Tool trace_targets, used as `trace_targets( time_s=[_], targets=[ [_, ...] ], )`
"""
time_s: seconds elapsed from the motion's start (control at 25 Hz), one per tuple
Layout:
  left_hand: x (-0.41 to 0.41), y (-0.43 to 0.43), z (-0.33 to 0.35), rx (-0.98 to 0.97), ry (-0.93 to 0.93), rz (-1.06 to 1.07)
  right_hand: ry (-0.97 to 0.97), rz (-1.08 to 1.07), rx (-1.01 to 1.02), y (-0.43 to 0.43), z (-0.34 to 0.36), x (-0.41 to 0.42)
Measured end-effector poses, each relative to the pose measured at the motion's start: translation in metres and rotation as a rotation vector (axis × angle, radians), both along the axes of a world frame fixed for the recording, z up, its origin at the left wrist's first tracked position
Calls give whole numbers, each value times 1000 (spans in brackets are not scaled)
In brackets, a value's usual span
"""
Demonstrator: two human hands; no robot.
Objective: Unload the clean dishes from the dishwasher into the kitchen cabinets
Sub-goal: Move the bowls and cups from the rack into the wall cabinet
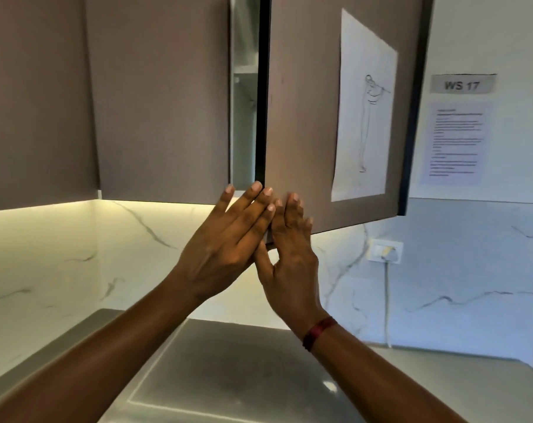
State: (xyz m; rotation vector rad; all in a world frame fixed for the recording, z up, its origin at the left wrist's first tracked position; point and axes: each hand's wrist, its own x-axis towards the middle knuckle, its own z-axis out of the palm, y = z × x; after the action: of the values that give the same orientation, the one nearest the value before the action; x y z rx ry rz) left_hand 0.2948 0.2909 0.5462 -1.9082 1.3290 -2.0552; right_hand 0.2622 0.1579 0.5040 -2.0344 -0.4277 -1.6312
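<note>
1. Up at centre, above the counter [228,377]: cabinet [243,117], seen only through a narrow upright slit, with pale inner walls and one shelf [245,69] edge inside.
2. Ajar in front of it: cabinet door [301,102], a flat matte grey-brown panel with a dark band along its rim, free left edge swung out toward the viewer.
3. Against that door's lower left corner: right hand [292,264], back to the camera, fingers straight up along the door face, thumb stretched out below the corner; grip apart, clamped on nothing (red band [318,332] round the wrist).
4. Just left of it, overlapping its thumb: left hand [225,248], fingers straight and slightly fanned, tips up at the foot of the slit; grip apart, holding nothing.
5. Left of the slit: neighbouring door [161,93], closed, same matte finish.
6. Below the cabinets: open air down to the counter, both forearms rising through it.
7. Taped to the open door: paper sheet [364,111] with a thin line drawing of a figure.
8. Behind: glossy white marble-look backsplash [75,254] with grey veins, lit warm from under the cabinets.
9. Counter smooth, grey, faintly reflective, with a thin pale rectangular outline.
10. At right: wall socket [385,251] with white cable [388,300] hanging, "WS 17" label [462,84], printed notice [456,141], text too blurred to read.
</note>
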Motion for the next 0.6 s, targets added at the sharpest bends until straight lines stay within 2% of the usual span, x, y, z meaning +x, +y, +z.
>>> trace_targets(
  time_s=[0.12, 0.28, 0.6],
  targets=[
    [35, 12, -7, -7, 71, 94, 46, -115, -25, 18, 1, 42],
    [78, 16, -13, -14, 151, 234, 83, -142, -67, 28, 0, 87],
    [155, 2, -26, -82, 386, 319, 269, -315, -430, -7, 3, 157]
  ],
)
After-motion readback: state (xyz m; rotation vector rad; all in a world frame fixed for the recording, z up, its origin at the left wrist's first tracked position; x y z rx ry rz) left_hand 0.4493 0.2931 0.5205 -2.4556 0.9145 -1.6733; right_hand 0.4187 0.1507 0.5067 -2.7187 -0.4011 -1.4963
